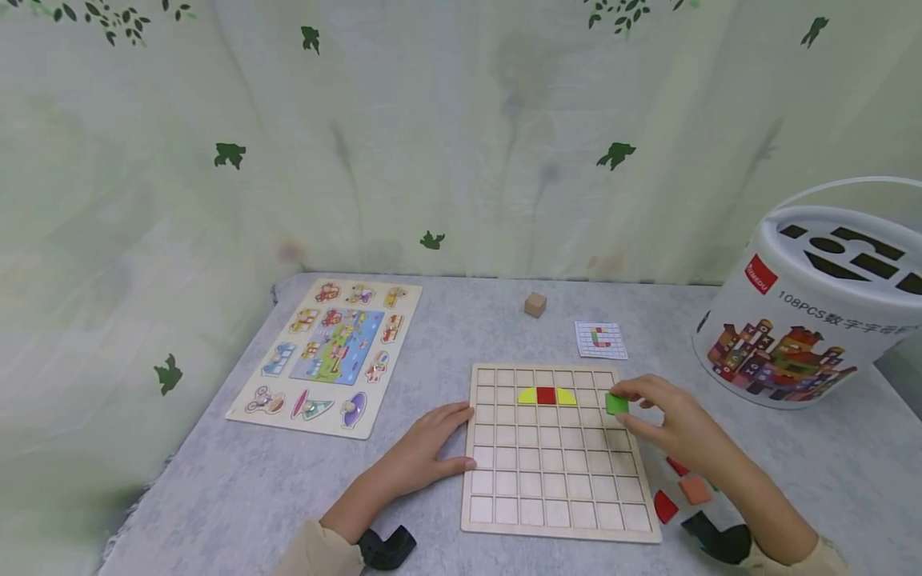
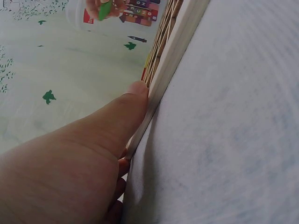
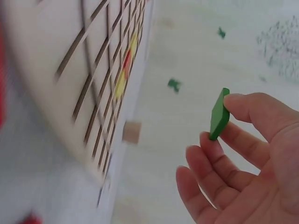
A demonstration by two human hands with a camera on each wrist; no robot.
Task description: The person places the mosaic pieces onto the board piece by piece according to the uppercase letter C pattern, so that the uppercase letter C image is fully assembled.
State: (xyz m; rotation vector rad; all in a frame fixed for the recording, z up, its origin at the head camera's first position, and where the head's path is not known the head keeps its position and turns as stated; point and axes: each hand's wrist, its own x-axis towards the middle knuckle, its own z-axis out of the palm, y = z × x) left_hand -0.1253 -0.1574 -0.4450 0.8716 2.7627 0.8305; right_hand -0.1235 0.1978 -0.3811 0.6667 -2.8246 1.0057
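A wooden grid board [image 1: 551, 486] lies on the table. Near its far edge a red square tile [image 1: 546, 396] sits between two yellow curved tiles, the left yellow tile [image 1: 528, 397] and the right yellow tile [image 1: 567, 397]. My left hand [image 1: 426, 450] touches the board's left edge with thumb and fingers; in the left wrist view the thumb [image 2: 114, 119] lies along that edge. My right hand [image 1: 673, 416] pinches a green square tile [image 3: 220, 114] between thumb and fingers, over the board's right edge, with the other fingers loosely bent.
Red and orange tiles, including an orange square [image 1: 695, 490], lie beside the board under the right forearm. A pattern card [image 1: 612, 350] and wooden cube [image 1: 535, 305] lie beyond. A picture puzzle [image 1: 392, 308] is at left, a white bucket [image 1: 742, 300] at right.
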